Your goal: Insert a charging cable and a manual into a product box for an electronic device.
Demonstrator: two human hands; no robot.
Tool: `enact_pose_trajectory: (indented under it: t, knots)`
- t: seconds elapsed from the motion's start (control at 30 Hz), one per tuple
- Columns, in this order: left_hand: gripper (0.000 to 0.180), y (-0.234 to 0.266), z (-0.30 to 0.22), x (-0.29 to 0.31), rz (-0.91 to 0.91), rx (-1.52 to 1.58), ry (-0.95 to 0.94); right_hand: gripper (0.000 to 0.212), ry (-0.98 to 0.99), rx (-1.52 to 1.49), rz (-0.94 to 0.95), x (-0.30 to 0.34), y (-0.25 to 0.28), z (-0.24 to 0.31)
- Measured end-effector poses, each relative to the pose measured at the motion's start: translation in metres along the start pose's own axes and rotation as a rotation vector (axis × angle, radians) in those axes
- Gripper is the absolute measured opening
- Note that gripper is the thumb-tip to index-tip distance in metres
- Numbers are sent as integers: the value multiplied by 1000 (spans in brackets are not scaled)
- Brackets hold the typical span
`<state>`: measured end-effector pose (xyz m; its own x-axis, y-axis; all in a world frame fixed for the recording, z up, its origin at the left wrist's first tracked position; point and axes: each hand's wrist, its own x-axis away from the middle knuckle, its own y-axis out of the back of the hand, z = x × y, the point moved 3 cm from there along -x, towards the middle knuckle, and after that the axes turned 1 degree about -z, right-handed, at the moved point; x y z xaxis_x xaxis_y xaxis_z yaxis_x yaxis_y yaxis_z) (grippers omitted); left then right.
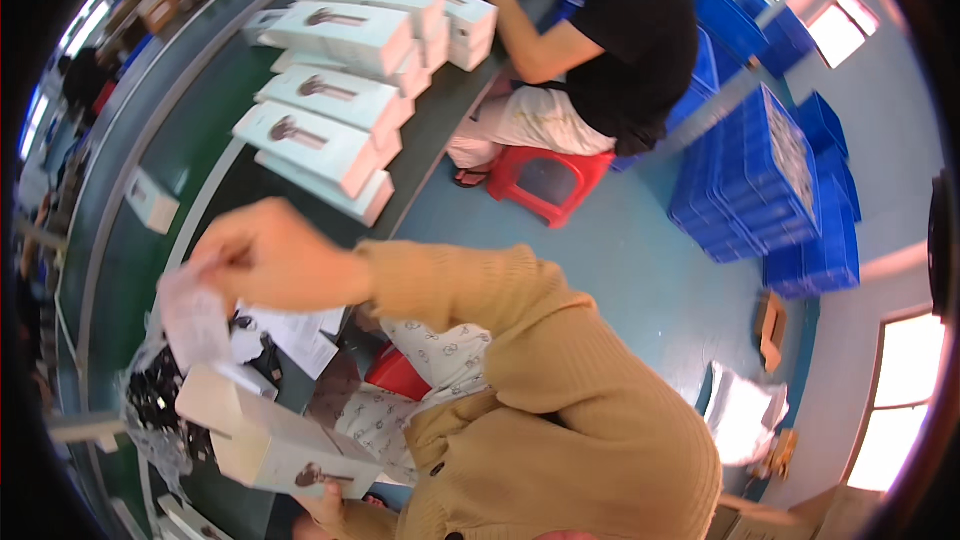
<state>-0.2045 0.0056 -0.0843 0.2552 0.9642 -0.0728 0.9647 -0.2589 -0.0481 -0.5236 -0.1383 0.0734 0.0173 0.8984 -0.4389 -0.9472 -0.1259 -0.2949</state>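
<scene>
My left hand [328,508] grips the lower end of a long white box [285,445] printed with a picture of a dark, round-headed device. The box is tilted, and its flaps stand open at the end away from that hand. Most of my left fingers are hidden behind it. Above the open end, my right hand [285,255] pinches a thin white paper leaflet [195,322], slightly blurred. White printed sheets [300,340] lie beneath my right wrist. Beside the box's open end rests a clear plastic bag [160,400] holding small black parts.
Several stacked white boxes [330,90] stand farther along the dark conveyor belt [415,155]. A single white box [150,202] lies on the left. A co-worker in a black shirt [635,40] sits on a red stool [555,185]. Blue crates [740,180] are stacked at right.
</scene>
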Motion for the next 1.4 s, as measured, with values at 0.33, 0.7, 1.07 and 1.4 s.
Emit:
enact_pose_trajectory:
  t: [0.33, 0.7, 1.07, 1.4]
  knots:
    - [77, -83, -34, -50, 31, 161, 87, 16, -188, 34, -95, 29, 44, 24]
    - [84, -81, -27, -45, 42, 116, 161, 11, -232, 3, -20, 40, 38, 20]
    - [92, -90, -16, -53, 135, 78, 163, 4, -92, 107, 98, 43, 33, 30]
    - [91, -94, -14, -54, 169, 79, 211, 5, -23, 346, 252, 50, 38, 36]
